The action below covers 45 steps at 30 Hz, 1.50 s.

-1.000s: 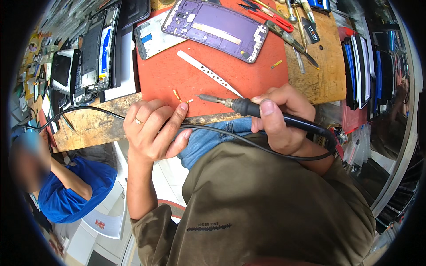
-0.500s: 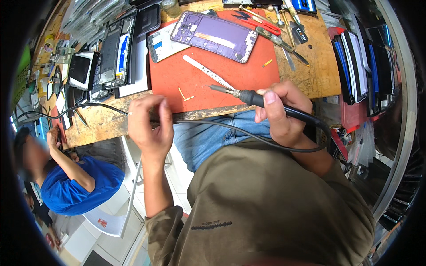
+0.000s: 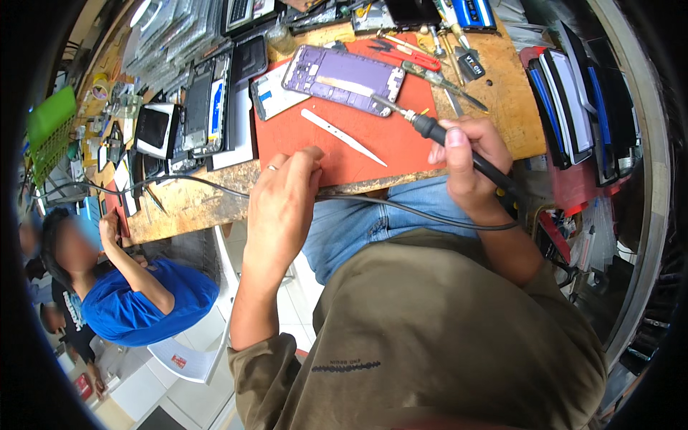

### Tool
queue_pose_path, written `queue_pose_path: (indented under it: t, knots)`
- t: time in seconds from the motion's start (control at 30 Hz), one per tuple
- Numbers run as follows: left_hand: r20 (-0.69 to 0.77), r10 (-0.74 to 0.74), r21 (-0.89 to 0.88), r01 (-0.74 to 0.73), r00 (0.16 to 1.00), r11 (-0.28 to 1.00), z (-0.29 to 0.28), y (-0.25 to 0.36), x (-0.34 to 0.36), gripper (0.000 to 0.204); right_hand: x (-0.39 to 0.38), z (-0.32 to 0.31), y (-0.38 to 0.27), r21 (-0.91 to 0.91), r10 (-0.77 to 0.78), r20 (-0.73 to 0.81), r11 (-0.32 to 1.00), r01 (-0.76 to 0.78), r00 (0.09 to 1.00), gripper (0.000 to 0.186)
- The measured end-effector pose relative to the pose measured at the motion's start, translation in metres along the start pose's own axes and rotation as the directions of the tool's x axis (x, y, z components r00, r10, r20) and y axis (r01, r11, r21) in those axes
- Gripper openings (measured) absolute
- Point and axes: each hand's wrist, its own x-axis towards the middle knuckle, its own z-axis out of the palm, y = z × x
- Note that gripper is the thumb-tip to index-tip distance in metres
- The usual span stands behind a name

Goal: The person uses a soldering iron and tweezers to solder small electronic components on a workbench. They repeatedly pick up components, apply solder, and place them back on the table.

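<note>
My right hand (image 3: pixel 473 158) grips a soldering iron (image 3: pixel 431 130) by its dark handle. The metal tip points up and left, over the lower right corner of a purple phone housing (image 3: pixel 315 68). My left hand (image 3: pixel 283 201) is at the front left of the red mat (image 3: pixel 287 132), its fingers curled together and bent down. Whatever lies under or between those fingertips is hidden. Pale pointed tweezers (image 3: pixel 344 137) lie on the mat between the two hands. Behind them a white and grey phone part (image 3: pixel 276 97) is partly under the housing.
The iron's black cord (image 3: pixel 423 217) runs along the bench front. Opened phones (image 3: pixel 204 107) and stacked plastic sleeves (image 3: pixel 183 43) crowd the left. Red-handled cutters (image 3: pixel 419 57) and a knife-like tool (image 3: pixel 444 82) lie back right. A person in blue (image 3: pixel 150 301) sits at the left.
My right hand has raised the iron's tip toward the housing. My left hand has moved over the mat, and the thin yellow strip seen there before is out of sight. The view has shifted slightly.
</note>
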Motion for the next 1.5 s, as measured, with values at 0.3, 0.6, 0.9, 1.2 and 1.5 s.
queue_pose_path:
  t: [0.3, 0.6, 0.9, 1.2, 1.5]
  knots:
    - [0.062, -0.208, -0.200, 0.217, 0.976, 0.956, -0.004, -0.001, 0.017, 0.026, 0.000, -0.007, 0.003, 0.000, 0.018, 0.070, 1.000, -0.018, 0.997, 0.016]
    - [-0.087, -0.596, -0.805, 0.296, 0.798, 0.513, 0.028, -0.025, 0.013, 0.022, -0.002, 0.000, -0.002, 0.148, 0.110, 0.017, 0.983, -0.111, 0.994, 0.014]
    - [-0.108, -0.645, -0.483, 0.528, 0.756, 0.699, 0.013, -0.027, -0.008, 0.018, -0.005, 0.015, -0.008, -0.046, -0.056, 0.269, 0.996, 0.071, 0.962, 0.010]
    - [-0.251, -0.612, -0.409, 0.491, 0.750, 0.769, 0.018, -0.016, -0.032, 0.014, -0.004, 0.046, -0.014, -0.069, 0.010, 0.229, 0.998, 0.006, 0.973, 0.008]
    - [-0.406, -0.148, 0.001, 0.162, 0.902, 0.987, 0.027, -0.029, -0.048, 0.027, 0.020, 0.062, -0.026, -0.161, 0.008, 0.354, 0.986, 0.052, 0.935, 0.006]
